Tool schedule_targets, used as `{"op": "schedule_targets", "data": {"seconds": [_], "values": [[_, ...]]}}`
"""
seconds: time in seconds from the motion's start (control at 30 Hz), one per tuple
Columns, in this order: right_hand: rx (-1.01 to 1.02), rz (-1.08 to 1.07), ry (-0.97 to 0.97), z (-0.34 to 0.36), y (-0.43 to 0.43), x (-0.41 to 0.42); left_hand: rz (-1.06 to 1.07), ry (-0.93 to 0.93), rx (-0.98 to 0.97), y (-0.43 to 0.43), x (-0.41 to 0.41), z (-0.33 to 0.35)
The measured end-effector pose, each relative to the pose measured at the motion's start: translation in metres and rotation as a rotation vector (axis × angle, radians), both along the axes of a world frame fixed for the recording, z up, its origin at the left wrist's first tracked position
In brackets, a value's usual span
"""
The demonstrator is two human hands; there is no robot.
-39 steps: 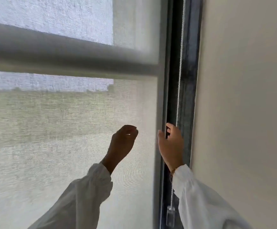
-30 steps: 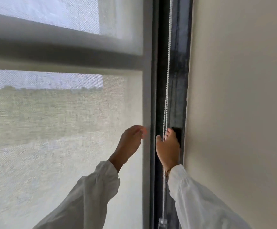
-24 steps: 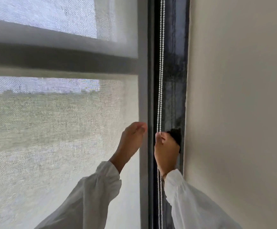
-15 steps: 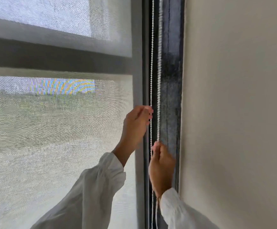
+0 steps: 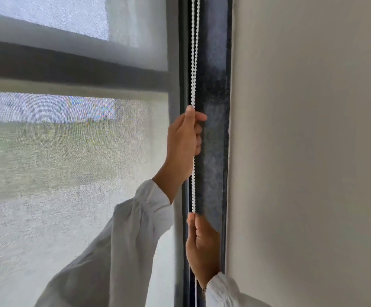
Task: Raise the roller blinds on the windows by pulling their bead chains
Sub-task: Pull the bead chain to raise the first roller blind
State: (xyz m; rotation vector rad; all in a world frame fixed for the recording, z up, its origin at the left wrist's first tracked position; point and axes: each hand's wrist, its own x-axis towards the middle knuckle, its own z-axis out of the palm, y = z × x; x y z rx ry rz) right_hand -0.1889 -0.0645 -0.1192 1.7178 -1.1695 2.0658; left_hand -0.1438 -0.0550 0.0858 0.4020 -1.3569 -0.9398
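A white bead chain hangs in two strands down the dark window frame, right of centre. My left hand is raised and closed around the chain at mid-height. My right hand grips the same chain lower down, thumb and fingers pinched on it. Left of the frame, the semi-sheer grey roller blind covers the window, and the outdoor view shows faintly through it. Both arms wear white sleeves.
A plain beige wall fills the right half of the view, right beside the frame. A dark horizontal window bar shows through the blind near the top.
My left hand moved right from the blind and rose to close on the chain. My right hand, holding the chain, travelled downward. The camera drew closer to the frame.
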Motion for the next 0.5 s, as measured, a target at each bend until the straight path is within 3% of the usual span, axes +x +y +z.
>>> {"op": "schedule_targets", "data": {"seconds": [0.17,0.37,0.5], "values": [[0.1,0.082,-0.025,0.005,0.015,0.002,0.134,0.033,-0.12,0.021,-0.001,-0.006],[0.211,0.546,-0.223,0.027,0.038,-0.002,0.129,0.118,-0.238,0.052,0.001,-0.01],[0.3,0.667,-0.401,0.058,0.054,-0.003,0.138,0.118,-0.257,0.078,0.004,-0.01]]}}
